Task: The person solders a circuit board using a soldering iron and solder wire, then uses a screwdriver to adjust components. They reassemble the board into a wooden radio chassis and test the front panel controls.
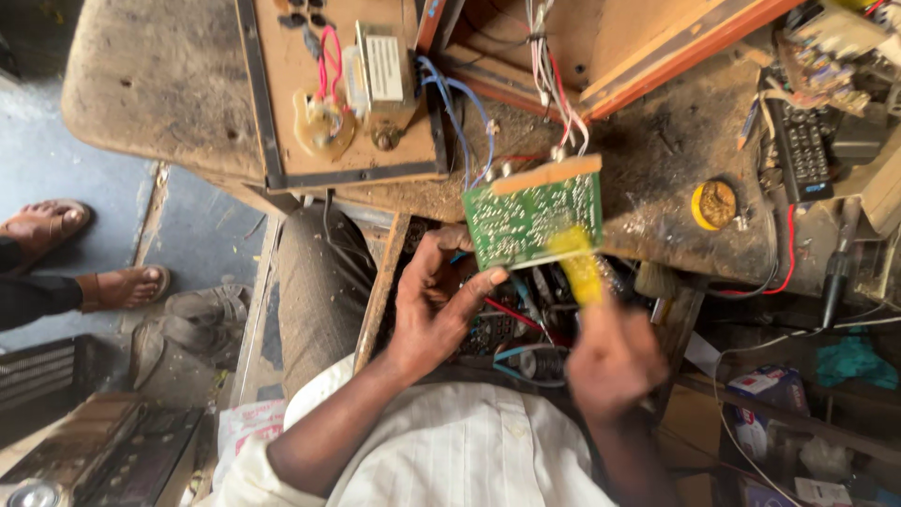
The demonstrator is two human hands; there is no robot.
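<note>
Green circuit board (535, 218), gripped at its lower edge by the left hand (436, 305). Right hand (610, 361), blurred, closed on a yellow-handled tool (577, 266) touching the board. Beyond the grip: worn workbench (671, 160), wooden panel (343, 89) with transformer (383, 68), wires (460, 113).

At frame centre, a green circuit board (533, 221) is gripped by the left hand (434, 305); a blurred yellow tool (577, 266) is held by the right hand (615, 361).
</note>
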